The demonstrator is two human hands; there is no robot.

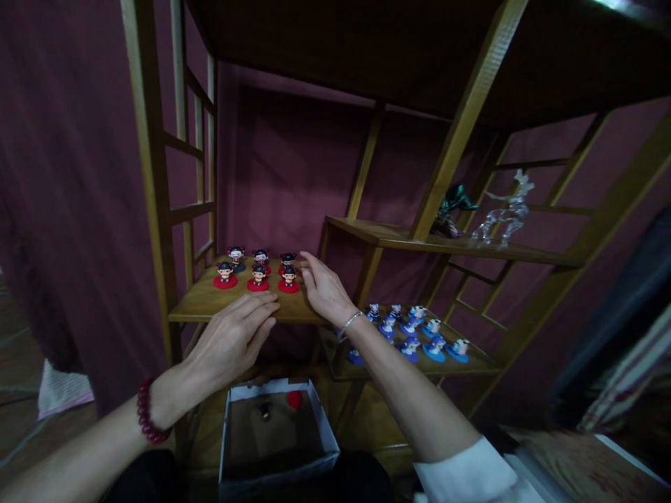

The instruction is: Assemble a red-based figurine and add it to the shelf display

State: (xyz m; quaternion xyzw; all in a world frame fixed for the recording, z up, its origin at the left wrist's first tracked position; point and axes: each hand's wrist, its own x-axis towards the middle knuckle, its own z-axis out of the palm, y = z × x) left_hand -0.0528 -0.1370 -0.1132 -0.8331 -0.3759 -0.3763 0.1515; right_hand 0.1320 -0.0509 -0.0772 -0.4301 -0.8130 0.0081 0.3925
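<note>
Several small black-haired figurines stand in two rows on the left wooden shelf (199, 300). The front row, with a figurine (258, 278) in its middle, has red bases. My left hand (235, 335) is at the shelf's front edge, just below that row, its fingers extended and holding nothing. My right hand (323, 285) reaches over the shelf to the right of the figurines, its fingers apart beside the back right figurine (288, 261), with nothing held. Below, an open box (323, 419) contains a red disc (295, 399) and a small dark figurine (264, 411).
On the lower right shelf (472, 370) are several blue-based figurines (410, 346), partly behind my right forearm. The middle shelf (398, 237) carries a clear deer figure (506, 213) and a green ornament (453, 209). Wooden posts (466, 119) frame the shelves.
</note>
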